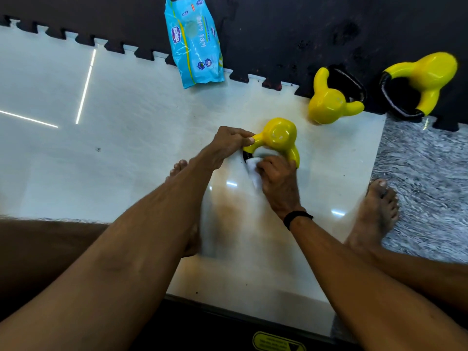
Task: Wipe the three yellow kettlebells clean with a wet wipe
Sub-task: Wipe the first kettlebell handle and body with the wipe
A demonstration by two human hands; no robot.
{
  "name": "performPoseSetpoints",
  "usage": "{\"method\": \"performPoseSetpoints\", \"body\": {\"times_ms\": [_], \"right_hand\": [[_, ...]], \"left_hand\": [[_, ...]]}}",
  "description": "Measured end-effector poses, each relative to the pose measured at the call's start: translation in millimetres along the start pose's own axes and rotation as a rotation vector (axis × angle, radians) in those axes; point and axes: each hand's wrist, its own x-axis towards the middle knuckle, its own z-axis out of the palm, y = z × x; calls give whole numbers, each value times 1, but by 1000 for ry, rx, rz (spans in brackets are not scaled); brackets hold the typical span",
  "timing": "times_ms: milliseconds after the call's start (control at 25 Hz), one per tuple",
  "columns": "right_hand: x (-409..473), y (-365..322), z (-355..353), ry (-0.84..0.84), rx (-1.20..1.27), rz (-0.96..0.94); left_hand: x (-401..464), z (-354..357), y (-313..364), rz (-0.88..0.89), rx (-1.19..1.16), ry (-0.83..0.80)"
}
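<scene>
Bright overhead light; strip glare on glossy floor tile [83, 87]; wide-angle edge bending; slight softness.

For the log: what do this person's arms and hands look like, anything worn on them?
Both forearms are bare, with no sleeves in view. The left hand carries no glove, ring or band that shows. The right hand is also ungloved; a thin black wristband sits around the right wrist. No watch face or marking can be made out on it.
</scene>
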Motion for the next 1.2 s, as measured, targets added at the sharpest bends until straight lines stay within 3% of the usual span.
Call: {"method": "performPoseSetpoints", "body": {"times_ms": [200,600,720,880,1040,1200], "right_hand": [[-18,39,-38,5,-235,-2],[2,-18,20,-22,59,119],[-12,5,0,-13,-65,75],[-12,31,-28,75,-347,151],[-8,-3,-3,-14,-174,334],[19,-41,18,26,102,632]], "left_hand": [[-4,1,0,-5,21,-13],[-4,3,1,4,42,17],[-4,3,0,-10,40,5],[-7,4,0,-15,65,-8],[-9,7,2,-2,98,12],[-5,6,1,33,106,24]]}}
